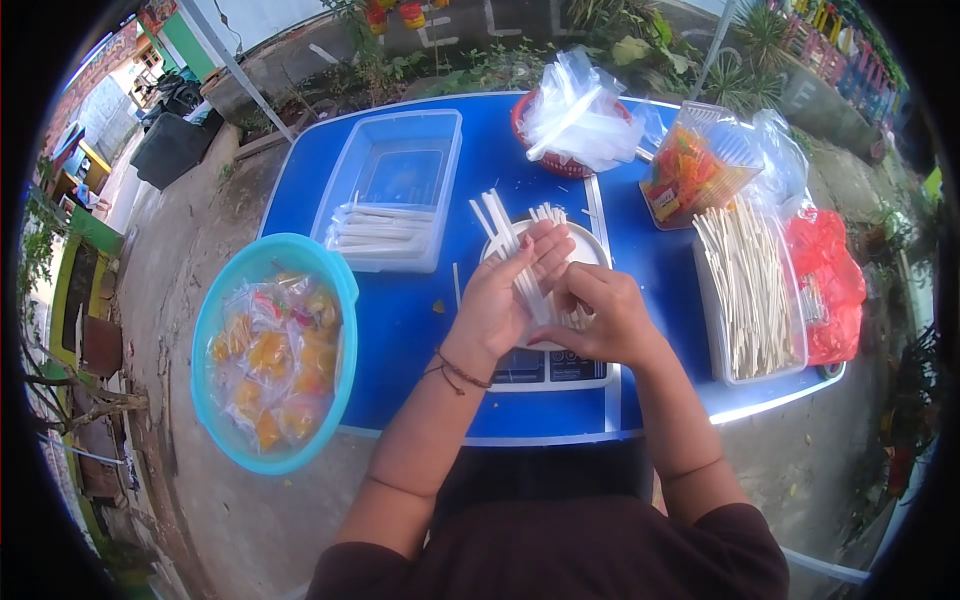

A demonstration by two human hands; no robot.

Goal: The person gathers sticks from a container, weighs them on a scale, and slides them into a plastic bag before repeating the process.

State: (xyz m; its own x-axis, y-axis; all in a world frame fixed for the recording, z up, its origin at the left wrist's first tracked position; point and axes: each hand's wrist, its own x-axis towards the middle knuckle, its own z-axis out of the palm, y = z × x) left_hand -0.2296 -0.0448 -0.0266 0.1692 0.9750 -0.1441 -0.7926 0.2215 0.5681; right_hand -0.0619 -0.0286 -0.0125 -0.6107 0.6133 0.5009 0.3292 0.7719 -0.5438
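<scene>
A small bundle of pale thin sticks lies slantwise across the palm of my left hand, its thumb pressed over them. The lower part of the bundle looks wrapped in clear plastic, though I cannot be sure. My right hand is closed at the bundle's lower end, with the thumb below and the fingers curled; its exact hold is partly hidden. Beneath both hands stands a kitchen scale with a round white plate. More pale sticks show on the plate, behind my fingers.
Left are a turquoise basin of bagged orange snacks and a clear container with white packets. At right, a tray of loose sticks sits beside a red plastic bag. Behind are a red basket of clear bags and a snack-filled container.
</scene>
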